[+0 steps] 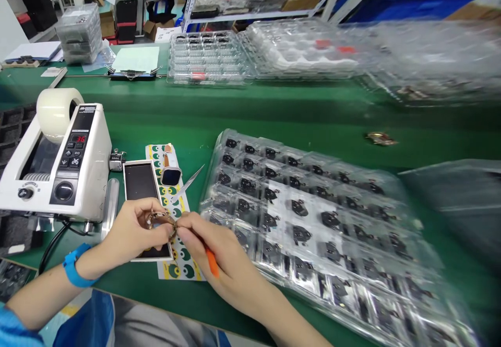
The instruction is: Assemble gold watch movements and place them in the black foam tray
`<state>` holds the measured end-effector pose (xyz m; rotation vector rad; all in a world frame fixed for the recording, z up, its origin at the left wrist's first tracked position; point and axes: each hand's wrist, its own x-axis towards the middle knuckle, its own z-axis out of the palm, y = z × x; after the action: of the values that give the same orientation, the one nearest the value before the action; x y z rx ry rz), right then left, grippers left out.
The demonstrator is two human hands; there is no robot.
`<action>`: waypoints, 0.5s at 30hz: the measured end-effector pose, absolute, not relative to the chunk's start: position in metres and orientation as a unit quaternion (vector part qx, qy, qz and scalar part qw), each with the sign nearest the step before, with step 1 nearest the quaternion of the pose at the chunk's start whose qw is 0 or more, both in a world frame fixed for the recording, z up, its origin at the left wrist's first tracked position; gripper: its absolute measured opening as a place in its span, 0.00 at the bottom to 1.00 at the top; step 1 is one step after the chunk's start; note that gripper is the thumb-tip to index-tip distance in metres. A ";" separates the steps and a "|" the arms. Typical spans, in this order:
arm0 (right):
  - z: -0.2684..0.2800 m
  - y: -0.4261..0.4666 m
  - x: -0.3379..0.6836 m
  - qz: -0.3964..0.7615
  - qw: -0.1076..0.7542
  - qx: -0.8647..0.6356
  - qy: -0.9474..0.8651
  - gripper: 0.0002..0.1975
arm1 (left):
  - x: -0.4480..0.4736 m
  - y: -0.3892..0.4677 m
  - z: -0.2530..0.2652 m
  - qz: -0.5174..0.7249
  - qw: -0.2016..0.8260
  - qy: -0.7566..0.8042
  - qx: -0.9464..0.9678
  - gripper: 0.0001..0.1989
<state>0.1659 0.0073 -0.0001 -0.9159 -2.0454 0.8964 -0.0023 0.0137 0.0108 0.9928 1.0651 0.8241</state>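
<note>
My left hand (131, 232), with a blue band at the wrist, pinches a small brownish metallic part (159, 216) between thumb and fingers. Close against it is my right hand (221, 250), closed around an orange-handled tool (212, 262); the tool's tip is hidden by the fingers. Below both hands lie a white-rimmed box with a dark inside (141, 180) and a sheet of yellow and green stickers (183, 263). A smartwatch-like piece (171, 176) rests on the sheet, beside pointed metal tweezers (189, 184).
On the left stands a tape dispenser (88, 164) with a display. A clear plastic tray (282, 232) of black parts covers the right of the green table. Another small metallic part (379, 138) lies beyond it. Stacked trays (297, 49) and a clipboard (135, 60) are at the back.
</note>
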 end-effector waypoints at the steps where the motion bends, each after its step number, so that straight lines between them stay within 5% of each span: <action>1: 0.000 0.007 0.167 0.359 0.348 -0.362 -0.787 0.13 | -0.003 0.014 0.011 0.364 0.673 0.471 0.439 0.12; 10: -0.002 0.008 0.170 0.406 0.328 -0.394 -0.756 0.19 | -0.004 0.015 0.008 0.399 0.660 0.425 0.473 0.18; 12: -0.005 0.008 0.166 0.421 0.347 -0.418 -0.726 0.23 | -0.004 0.014 0.003 0.422 0.593 0.446 0.521 0.15; 15: -0.008 0.009 0.161 0.485 0.371 -0.440 -0.658 0.26 | -0.006 0.010 -0.007 0.469 0.358 0.472 0.655 0.07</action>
<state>0.1613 0.0087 -0.0081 -1.1269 -1.6877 1.2443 -0.0058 0.0105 -0.0073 1.6906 1.2186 1.2091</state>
